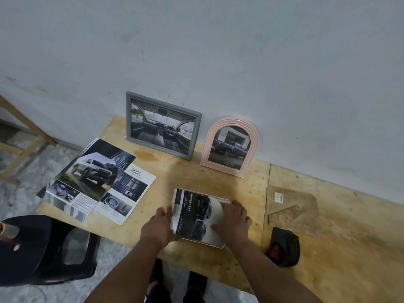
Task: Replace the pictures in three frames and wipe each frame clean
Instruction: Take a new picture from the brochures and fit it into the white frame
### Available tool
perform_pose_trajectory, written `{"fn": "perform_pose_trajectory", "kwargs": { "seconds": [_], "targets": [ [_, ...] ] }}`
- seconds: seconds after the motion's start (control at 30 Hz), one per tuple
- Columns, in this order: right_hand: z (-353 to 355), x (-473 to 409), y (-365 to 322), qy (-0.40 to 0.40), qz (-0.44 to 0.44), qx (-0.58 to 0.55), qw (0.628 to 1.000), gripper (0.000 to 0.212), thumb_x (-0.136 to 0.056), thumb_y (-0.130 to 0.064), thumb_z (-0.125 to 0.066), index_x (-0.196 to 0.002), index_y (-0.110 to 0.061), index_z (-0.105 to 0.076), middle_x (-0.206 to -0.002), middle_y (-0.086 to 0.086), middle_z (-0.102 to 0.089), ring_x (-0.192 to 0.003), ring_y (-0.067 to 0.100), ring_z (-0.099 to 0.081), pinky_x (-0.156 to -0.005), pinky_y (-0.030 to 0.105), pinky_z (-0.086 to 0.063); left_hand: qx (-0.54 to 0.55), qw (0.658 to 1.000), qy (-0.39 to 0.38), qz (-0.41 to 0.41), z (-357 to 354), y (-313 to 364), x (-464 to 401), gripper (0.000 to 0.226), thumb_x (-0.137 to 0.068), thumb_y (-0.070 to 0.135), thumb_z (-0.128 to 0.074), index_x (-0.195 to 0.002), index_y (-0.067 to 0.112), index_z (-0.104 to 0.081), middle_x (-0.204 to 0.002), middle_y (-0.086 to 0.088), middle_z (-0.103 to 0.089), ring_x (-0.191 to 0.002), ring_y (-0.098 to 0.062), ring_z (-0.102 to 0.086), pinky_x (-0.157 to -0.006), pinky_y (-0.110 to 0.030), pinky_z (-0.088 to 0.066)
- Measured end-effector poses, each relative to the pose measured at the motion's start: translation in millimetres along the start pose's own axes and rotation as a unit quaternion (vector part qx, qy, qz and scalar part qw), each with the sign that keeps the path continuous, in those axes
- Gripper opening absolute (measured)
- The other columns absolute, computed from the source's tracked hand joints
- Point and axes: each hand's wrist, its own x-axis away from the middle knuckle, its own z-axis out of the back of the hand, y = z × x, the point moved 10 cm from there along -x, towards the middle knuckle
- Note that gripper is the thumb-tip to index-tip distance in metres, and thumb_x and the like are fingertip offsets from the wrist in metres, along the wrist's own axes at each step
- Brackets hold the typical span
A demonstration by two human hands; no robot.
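Note:
A white frame (219, 244) lies flat on the plywood table (192, 178) with a dark car brochure picture (194, 213) laid over it. My left hand (160, 224) grips the picture's curled left edge. My right hand (232, 219) presses flat on the right side of the picture. A grey frame (162, 125) with a car-interior picture leans against the wall. Beside it a pink arched frame (229, 146) holds a pickup-truck picture. A brown backing board (291, 208) with a stand lies to the right. A dark cloth (284, 246) sits by the table's front edge.
Loose car brochure pages (96, 180) overhang the table's left edge. A black plastic stool (48, 250) stands at lower left. A wooden stand (24, 136) is at far left. The grey wall (218, 51) runs right behind the frames.

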Motion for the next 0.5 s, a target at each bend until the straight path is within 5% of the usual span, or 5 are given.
{"fn": "perform_pose_trajectory", "kwargs": {
  "seconds": [0.1,0.2,0.37,0.43,0.5],
  "targets": [
    [6,8,-1,0.014,0.005,-0.049,0.999,0.070,-0.080,-0.050,-0.068,-0.143,-0.043,-0.038,-0.141,-0.011,-0.043,-0.134,0.019,-0.040,-0.110,0.046,-0.027,0.002,1.000,-0.007,0.000,-2,0,-1,0.117,-0.077,0.063,-0.078,-0.163,0.024,-0.009,-0.152,-0.003,-0.032,-0.131,-0.024,-0.053,-0.100,-0.040,-0.055],
    [7,18,3,0.003,-0.016,-0.230,0.973,0.059,-0.087,-0.028,-0.066,-0.140,-0.041,-0.044,-0.118,-0.015,-0.060,-0.119,0.020,-0.061,-0.106,0.044,-0.043,0.010,1.000,-0.004,0.011,1,0,3,0.120,-0.074,0.062,-0.081,-0.162,0.024,-0.008,-0.149,-0.002,-0.034,-0.128,-0.023,-0.054,-0.097,-0.040,-0.056],
    [30,23,14,-0.002,-0.028,-0.458,0.889,0.062,-0.084,-0.014,-0.073,-0.140,-0.027,-0.050,-0.130,0.003,-0.063,-0.113,0.023,-0.065,-0.091,0.052,-0.060,0.018,0.995,0.102,0.010,25,11,36,0.098,-0.089,0.064,-0.059,-0.164,0.026,-0.008,-0.153,0.000,-0.040,-0.135,-0.024,-0.047,-0.110,-0.046,-0.043],
    [34,21,11,-0.053,-0.028,-0.494,0.868,0.061,-0.086,-0.014,-0.072,-0.140,-0.031,-0.049,-0.130,0.002,-0.063,-0.113,0.026,-0.066,-0.089,0.053,-0.061,0.161,0.975,0.147,0.030,33,6,52,0.074,-0.096,0.065,-0.041,-0.160,0.030,-0.027,-0.151,-0.001,-0.049,-0.130,-0.022,-0.053,-0.108,-0.045,-0.045],
    [48,18,-4,-0.084,0.010,-0.467,0.880,0.065,-0.086,-0.017,-0.073,-0.143,-0.033,-0.047,-0.133,0.001,-0.061,-0.115,0.027,-0.064,-0.089,0.052,-0.061,0.482,0.861,0.132,0.088,35,-2,68,0.053,-0.098,0.064,-0.038,-0.139,0.033,-0.054,-0.140,-0.008,-0.062,-0.117,-0.024,-0.062,-0.098,-0.043,-0.052]
  ]
}}
